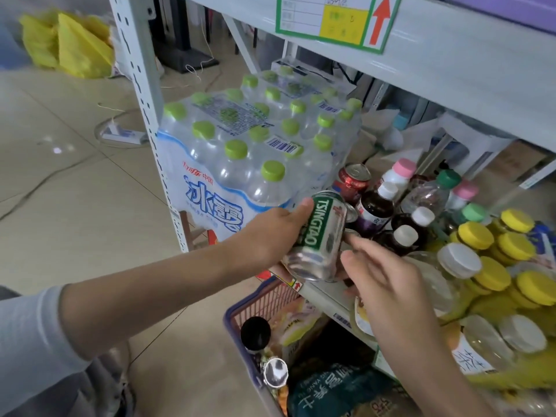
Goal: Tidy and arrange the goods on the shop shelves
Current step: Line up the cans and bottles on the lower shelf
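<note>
Head view, angled down, close to shelf (451, 64)

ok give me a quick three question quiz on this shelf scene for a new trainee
1. Multiple choice: what does the left hand grip? A a green can; B a milk carton; C a glass jar.
2. True or false: the wrapped pack of water bottles has yellow caps.
3. Fill in: the red arrow on the shelf label points ___.

Key: 1 A. 2 false, the caps are green. 3 up.
</note>
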A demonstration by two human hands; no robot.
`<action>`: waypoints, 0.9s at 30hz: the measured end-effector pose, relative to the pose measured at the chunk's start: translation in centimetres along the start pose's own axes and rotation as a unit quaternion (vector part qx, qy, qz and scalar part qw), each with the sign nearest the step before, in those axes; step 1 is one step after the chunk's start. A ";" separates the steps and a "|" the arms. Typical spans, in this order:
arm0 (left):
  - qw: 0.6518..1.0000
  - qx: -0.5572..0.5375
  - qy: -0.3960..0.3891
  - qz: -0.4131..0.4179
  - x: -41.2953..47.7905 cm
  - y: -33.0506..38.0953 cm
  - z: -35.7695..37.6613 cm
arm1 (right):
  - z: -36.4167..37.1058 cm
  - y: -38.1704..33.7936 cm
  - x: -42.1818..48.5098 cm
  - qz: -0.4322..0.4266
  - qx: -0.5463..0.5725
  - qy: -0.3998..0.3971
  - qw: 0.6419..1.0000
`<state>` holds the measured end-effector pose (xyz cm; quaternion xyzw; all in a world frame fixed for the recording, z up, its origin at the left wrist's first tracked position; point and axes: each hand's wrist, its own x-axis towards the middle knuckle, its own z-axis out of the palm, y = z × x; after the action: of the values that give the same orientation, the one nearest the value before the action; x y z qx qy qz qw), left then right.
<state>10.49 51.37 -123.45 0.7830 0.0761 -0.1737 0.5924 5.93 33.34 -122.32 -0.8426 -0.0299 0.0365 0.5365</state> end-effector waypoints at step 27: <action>0.910 -0.345 -0.083 -0.215 -0.4 -0.2 1.8 | -0.4 -0.9 1.6 -0.178 -0.204 -0.006 0.963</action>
<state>9.73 49.77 -123.92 0.4775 0.2485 -0.3242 0.7779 7.53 33.47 -121.38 -0.9151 -0.1896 -0.0614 0.3506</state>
